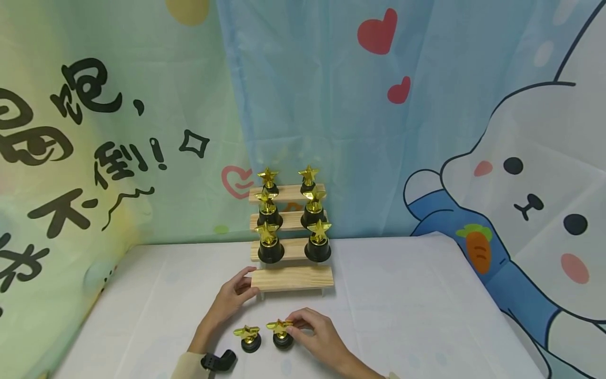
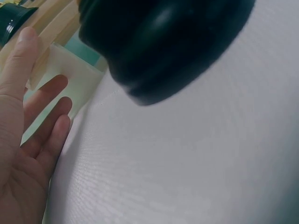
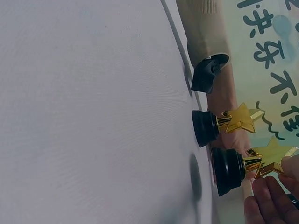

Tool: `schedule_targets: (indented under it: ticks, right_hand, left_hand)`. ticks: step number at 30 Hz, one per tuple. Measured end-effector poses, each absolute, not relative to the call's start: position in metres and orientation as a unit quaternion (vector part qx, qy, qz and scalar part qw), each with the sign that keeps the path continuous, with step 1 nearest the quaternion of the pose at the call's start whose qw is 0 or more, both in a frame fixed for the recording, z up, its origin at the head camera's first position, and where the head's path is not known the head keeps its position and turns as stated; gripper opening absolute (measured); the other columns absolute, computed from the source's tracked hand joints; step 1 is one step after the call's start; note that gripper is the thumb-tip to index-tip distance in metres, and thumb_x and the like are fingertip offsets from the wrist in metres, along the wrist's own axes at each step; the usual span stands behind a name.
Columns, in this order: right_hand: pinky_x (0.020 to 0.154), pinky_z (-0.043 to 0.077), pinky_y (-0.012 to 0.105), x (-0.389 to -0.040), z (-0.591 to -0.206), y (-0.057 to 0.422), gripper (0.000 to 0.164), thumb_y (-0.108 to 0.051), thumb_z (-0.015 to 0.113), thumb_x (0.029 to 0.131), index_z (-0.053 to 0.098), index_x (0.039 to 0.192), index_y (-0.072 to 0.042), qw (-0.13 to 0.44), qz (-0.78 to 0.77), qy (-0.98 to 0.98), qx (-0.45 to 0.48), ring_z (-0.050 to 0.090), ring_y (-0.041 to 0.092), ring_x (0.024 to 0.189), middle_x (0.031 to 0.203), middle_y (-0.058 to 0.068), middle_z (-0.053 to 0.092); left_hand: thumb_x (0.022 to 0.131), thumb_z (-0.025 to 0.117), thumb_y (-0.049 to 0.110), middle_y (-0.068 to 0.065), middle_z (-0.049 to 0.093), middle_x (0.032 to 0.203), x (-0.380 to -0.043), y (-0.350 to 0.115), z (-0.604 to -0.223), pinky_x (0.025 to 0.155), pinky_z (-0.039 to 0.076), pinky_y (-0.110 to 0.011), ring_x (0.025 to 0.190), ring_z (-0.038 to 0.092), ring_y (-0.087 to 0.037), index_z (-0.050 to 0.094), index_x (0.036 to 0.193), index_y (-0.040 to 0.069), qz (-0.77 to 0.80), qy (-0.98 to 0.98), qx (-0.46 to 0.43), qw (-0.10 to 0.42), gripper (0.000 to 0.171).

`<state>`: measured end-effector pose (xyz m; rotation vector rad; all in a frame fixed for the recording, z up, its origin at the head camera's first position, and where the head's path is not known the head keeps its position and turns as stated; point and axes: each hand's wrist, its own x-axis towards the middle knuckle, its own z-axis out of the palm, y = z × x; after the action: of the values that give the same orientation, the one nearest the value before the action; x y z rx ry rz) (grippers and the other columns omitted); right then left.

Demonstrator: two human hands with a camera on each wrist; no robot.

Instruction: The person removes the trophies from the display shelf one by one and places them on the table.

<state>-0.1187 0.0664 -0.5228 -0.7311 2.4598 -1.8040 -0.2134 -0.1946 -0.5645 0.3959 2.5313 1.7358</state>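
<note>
A stepped wooden display stand [image 1: 292, 279] rises in the middle of the head view. My left hand [image 1: 235, 292] holds the left end of its lowest step, thumb at the front corner. In the left wrist view, the other fingers [image 2: 58, 100] extend beside a pale leg. My right hand [image 1: 318, 331] pinches the gold star of a small star trophy [image 1: 282, 337] with a black base. In the right wrist view, that trophy's base [image 3: 228, 171] is apart from its shadow on the cloth. A second star trophy [image 1: 250, 339] stands just left of it.
Star trophies stand in pairs on the upper steps, one [image 1: 271, 245] at left and one [image 1: 318, 245] at right on the nearest of these. White cloth [image 1: 402, 305] covers the table. A printed curtain [image 1: 322, 105] hangs behind; a black wrist device [image 1: 219, 361] is on the left wrist.
</note>
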Motion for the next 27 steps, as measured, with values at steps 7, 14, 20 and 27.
schedule_targets:
  ticks: [7,14,20,27]
  right_hand:
    - [0.077,0.058,0.025,-0.1181,-0.5231,0.0668,0.014,-0.016,0.068,0.091,0.067,0.101,-0.007,-0.001,-0.579,0.780,-0.238,0.068,0.015,0.086,0.098,0.009,0.069]
    - [0.077,0.058,0.025,-0.1175,-0.5243,0.0667,0.014,-0.019,0.068,0.091,0.067,0.100,-0.008,0.003,-0.579,0.780,-0.237,0.067,0.009,0.086,0.097,0.008,0.069]
    - [0.077,0.057,0.024,-0.1168,-0.5253,0.0673,0.015,-0.020,0.068,0.091,0.067,0.100,-0.007,0.014,-0.576,0.785,-0.229,0.066,0.007,0.086,0.098,0.008,0.070]
    - [0.076,0.057,0.023,-0.1164,-0.5279,0.0694,0.014,-0.020,0.068,0.091,0.067,0.099,-0.009,0.012,-0.572,0.789,-0.225,0.067,0.008,0.085,0.097,0.006,0.070]
  left_hand:
    - [0.088,0.071,0.023,-0.016,0.070,0.115,-0.2135,-0.1958,-0.5642,0.088,0.053,-0.018,0.105,0.067,-0.022,0.046,0.142,0.008,0.560,0.817,0.136,0.024,0.061]
    - [0.088,0.071,0.025,-0.015,0.070,0.115,-0.2132,-0.1958,-0.5651,0.088,0.052,-0.017,0.106,0.067,-0.022,0.045,0.142,0.008,0.559,0.818,0.138,0.024,0.062]
    - [0.088,0.071,0.025,-0.016,0.070,0.115,-0.2140,-0.1962,-0.5674,0.087,0.052,-0.017,0.106,0.067,-0.023,0.046,0.142,0.009,0.558,0.818,0.138,0.024,0.062]
    - [0.088,0.071,0.025,-0.015,0.070,0.115,-0.2136,-0.1959,-0.5670,0.087,0.052,-0.017,0.106,0.067,-0.023,0.045,0.142,0.009,0.563,0.815,0.136,0.025,0.062]
